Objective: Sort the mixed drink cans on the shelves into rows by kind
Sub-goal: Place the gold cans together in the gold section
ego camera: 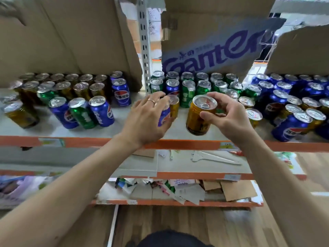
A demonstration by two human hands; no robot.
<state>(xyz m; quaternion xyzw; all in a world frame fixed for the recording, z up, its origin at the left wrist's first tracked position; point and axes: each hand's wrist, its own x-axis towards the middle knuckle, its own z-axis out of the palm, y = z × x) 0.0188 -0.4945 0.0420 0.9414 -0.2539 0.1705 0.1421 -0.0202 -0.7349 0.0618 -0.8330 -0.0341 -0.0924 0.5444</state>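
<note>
While left hand (147,120) curls its fingers round a blue can (164,117) at the shelf (53,131) front | right hand (230,120) — fingers gripping a gold can (199,115); tilted, lifted

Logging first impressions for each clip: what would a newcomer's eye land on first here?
The action at centre: the right hand holds a gold can by its top, tilted, while the left hand grips a blue can beside it. Around them, blue, green and gold cans stand mixed across the shelf, under a torn cardboard box with big blue lettering.
</note>
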